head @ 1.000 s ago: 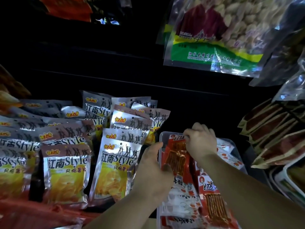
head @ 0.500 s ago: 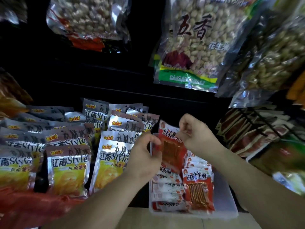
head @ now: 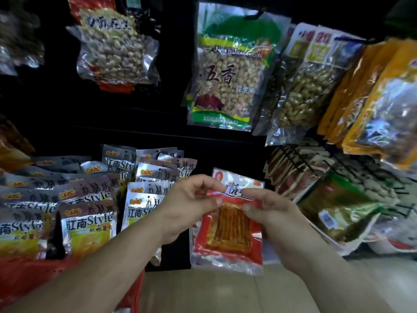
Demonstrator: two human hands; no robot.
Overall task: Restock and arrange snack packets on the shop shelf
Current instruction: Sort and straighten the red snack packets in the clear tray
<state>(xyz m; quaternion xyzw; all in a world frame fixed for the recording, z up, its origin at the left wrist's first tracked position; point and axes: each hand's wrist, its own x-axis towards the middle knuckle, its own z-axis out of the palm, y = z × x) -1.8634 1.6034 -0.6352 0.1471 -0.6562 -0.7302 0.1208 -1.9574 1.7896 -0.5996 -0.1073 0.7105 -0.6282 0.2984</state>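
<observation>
holding a red snack packet (head: 228, 233) upright, the left hand (head: 189, 204) and right hand (head: 277, 213) each pinch its upper part, fingers (head: 253, 192) curled on it. its long axis hangs straight down from the fingers, equally near both hands.

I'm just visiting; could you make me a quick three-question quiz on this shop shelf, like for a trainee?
1. True or false: the left hand and the right hand both pinch the red foil snack packet with a clear window.
2. The silver-and-yellow crisp packets stand on that packet's: A) left, B) right.
3. Fill in: the clear green-topped hanging bag above holds ____.
Key: 1 true; 2 A; 3 peanuts.
</observation>
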